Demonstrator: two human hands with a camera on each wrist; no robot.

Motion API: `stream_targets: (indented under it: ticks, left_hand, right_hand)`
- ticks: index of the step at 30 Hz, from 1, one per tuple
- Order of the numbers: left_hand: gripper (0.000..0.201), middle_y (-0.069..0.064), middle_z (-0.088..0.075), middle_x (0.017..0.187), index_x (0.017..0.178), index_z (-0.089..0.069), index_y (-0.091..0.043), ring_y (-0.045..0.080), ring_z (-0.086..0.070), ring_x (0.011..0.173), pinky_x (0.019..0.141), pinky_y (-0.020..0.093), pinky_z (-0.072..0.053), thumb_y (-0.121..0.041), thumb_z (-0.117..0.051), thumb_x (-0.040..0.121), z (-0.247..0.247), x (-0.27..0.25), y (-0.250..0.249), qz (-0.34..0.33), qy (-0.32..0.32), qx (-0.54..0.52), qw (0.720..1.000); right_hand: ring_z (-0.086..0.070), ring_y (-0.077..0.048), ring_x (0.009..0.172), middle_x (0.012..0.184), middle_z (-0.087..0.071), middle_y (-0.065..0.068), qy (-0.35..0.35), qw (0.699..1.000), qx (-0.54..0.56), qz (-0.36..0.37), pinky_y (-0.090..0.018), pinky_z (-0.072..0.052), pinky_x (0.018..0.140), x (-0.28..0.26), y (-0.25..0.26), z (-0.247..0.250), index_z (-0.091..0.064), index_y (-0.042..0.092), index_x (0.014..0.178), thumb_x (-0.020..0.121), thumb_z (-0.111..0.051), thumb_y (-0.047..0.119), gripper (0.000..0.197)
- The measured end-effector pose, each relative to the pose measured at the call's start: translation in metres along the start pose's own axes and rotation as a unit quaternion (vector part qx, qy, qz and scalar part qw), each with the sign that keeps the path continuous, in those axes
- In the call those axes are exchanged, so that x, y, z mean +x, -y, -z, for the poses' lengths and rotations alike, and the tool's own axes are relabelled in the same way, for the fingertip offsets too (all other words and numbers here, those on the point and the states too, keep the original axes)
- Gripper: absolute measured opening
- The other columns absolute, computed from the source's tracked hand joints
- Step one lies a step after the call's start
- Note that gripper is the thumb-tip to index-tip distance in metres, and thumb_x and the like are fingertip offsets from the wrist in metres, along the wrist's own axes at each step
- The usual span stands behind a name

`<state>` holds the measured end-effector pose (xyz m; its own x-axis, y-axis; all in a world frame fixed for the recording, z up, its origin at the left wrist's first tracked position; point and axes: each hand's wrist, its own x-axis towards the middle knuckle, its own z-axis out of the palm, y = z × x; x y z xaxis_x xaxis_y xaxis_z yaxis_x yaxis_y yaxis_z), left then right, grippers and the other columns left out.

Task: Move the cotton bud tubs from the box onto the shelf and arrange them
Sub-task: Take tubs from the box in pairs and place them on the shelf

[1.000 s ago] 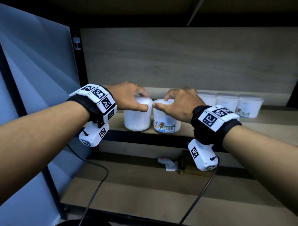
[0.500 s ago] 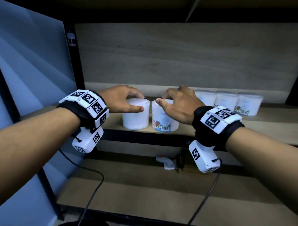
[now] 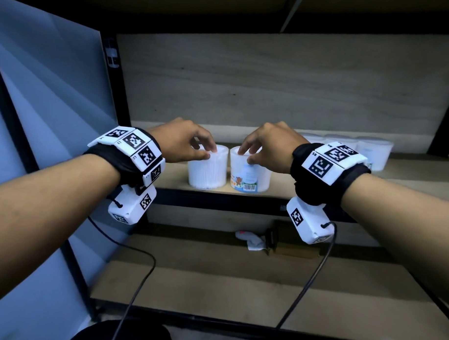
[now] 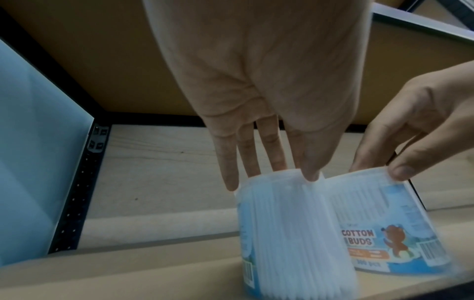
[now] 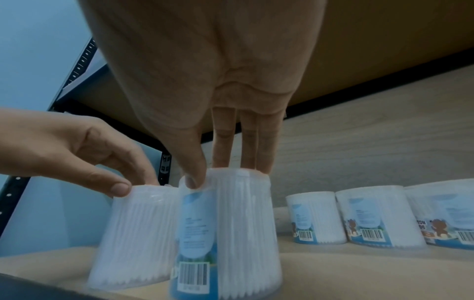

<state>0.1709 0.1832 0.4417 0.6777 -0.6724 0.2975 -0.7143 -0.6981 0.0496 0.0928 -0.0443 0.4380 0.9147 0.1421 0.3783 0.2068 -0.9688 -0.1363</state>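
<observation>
Two clear cotton bud tubs stand side by side at the front edge of the wooden shelf (image 3: 396, 181). The left tub (image 3: 207, 170) (image 4: 290, 233) shows its plain side, and my left hand (image 3: 209, 153) (image 4: 271, 174) pinches its lid rim between thumb and fingertips. The right tub (image 3: 250, 174) (image 5: 225, 233) shows a bear label and a barcode, and my right hand (image 3: 245, 156) (image 5: 228, 172) pinches its lid rim from above in the same way. The two tubs almost touch. Three more tubs (image 3: 374, 152) (image 5: 377, 219) stand in a row at the back right.
A blue-grey panel (image 3: 42, 112) and a black upright post (image 3: 111, 89) close off the shelf's left side. On the lower shelf lie a white cloth (image 3: 254, 240) and a small cardboard box (image 3: 292, 241). Cables hang from both wrist cameras.
Both hands have lifted from lying over the tubs, so that only thumbs and fingertips hold the lid rims. The tubs stay at the shelf's front edge.
</observation>
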Motion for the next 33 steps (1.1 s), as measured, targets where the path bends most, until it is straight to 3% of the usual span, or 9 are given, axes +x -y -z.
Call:
stream_targets:
  ticks: [3, 8, 15, 22, 26, 30, 33]
  left_hand:
    - [0.021, -0.017, -0.071, 0.109, 0.108, -0.072, -0.036, 0.004, -0.068, 0.093, 0.091, 0.030, -0.053, -0.034, -0.071, 0.087, -0.001, 0.005, 0.002, 0.007, -0.001, -0.014, 1.000]
    - [0.022, -0.014, -0.073, 0.107, 0.107, -0.074, -0.034, 0.002, -0.064, 0.089, 0.082, 0.019, -0.042, -0.032, -0.074, 0.085, -0.003, 0.018, 0.003, 0.022, -0.016, -0.012, 1.000]
    - [0.022, -0.013, -0.074, 0.106, 0.106, -0.076, -0.032, -0.006, -0.058, 0.080, 0.083, 0.017, -0.037, -0.032, -0.075, 0.084, -0.008, 0.040, 0.016, 0.036, -0.018, -0.010, 0.999]
    - [0.023, -0.015, -0.073, 0.107, 0.106, -0.075, -0.033, 0.002, -0.060, 0.088, 0.084, 0.018, -0.035, -0.033, -0.076, 0.083, -0.012, 0.070, 0.031, 0.068, -0.002, 0.016, 0.998]
    - [0.024, -0.012, -0.073, 0.109, 0.107, -0.075, -0.030, 0.003, -0.058, 0.087, 0.080, 0.016, -0.035, -0.030, -0.075, 0.084, -0.019, 0.087, 0.039, 0.075, -0.015, 0.013, 0.997]
    - [0.024, -0.008, -0.072, 0.109, 0.108, -0.076, -0.027, 0.005, -0.059, 0.092, 0.080, 0.018, -0.038, -0.028, -0.075, 0.084, -0.023, 0.105, 0.047, 0.065, -0.003, 0.016, 0.998]
    - [0.023, -0.008, -0.072, 0.109, 0.106, -0.076, -0.028, 0.009, -0.061, 0.098, 0.086, 0.021, -0.043, -0.028, -0.076, 0.083, -0.028, 0.119, 0.058, 0.066, 0.003, 0.010, 0.998]
  right_hand:
    - [-0.060, -0.011, 0.092, 0.085, -0.068, 0.012, 0.002, 1.000, 0.019, -0.014, -0.024, -0.048, 0.087, 0.007, -0.002, -0.001, -0.078, 0.038, 0.099, 0.080, -0.079, 0.023, 0.023]
    - [-0.066, -0.017, 0.097, 0.094, -0.074, 0.003, 0.000, 0.999, 0.038, -0.025, -0.030, -0.052, 0.092, 0.023, -0.008, -0.005, -0.079, 0.038, 0.093, 0.075, -0.083, 0.024, 0.024]
    - [-0.063, -0.018, 0.101, 0.098, -0.073, 0.005, 0.014, 0.999, 0.019, -0.032, -0.035, -0.050, 0.097, 0.057, -0.017, -0.015, -0.077, 0.040, 0.080, 0.073, -0.084, 0.028, 0.016]
    - [-0.063, -0.012, 0.094, 0.094, -0.074, 0.006, 0.036, 0.999, 0.001, -0.021, -0.025, -0.044, 0.093, 0.093, -0.023, -0.021, -0.080, 0.031, 0.095, 0.074, -0.085, 0.023, 0.023]
    - [-0.065, -0.011, 0.088, 0.091, -0.072, 0.008, 0.034, 0.999, -0.002, -0.030, -0.019, -0.042, 0.075, 0.110, -0.028, -0.027, -0.080, 0.030, 0.099, 0.075, -0.084, 0.021, 0.026]
    - [-0.067, -0.013, 0.095, 0.091, -0.070, 0.011, 0.054, 0.998, -0.027, -0.025, -0.018, -0.042, 0.076, 0.127, -0.035, -0.030, -0.079, 0.031, 0.102, 0.076, -0.083, 0.026, 0.026]
    - [-0.066, -0.012, 0.096, 0.098, -0.072, 0.011, 0.062, 0.997, -0.042, -0.017, -0.017, -0.042, 0.077, 0.139, -0.040, -0.031, -0.079, 0.031, 0.105, 0.077, -0.082, 0.028, 0.028]
